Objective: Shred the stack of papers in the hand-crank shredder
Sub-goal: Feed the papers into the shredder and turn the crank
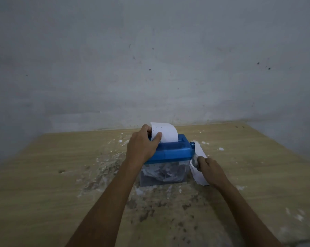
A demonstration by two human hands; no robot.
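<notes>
Left hand [141, 145]: pinches white printed sheet [165, 133] upright in blue plastic shredder [172, 151]; feed it straight
Right hand [210, 171]: fingers curled round crank handle [195, 160]; turn evenly

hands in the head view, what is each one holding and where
The left hand pinches the sheet of paper at its left edge above the blue shredder. The right hand grips the crank handle at the shredder's right side.

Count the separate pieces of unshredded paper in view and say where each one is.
2. One sheet stands in the slot of the blue shredder, pinched by the left hand. Another paper lies right of the shredder by the right hand. More may be hidden.
</notes>
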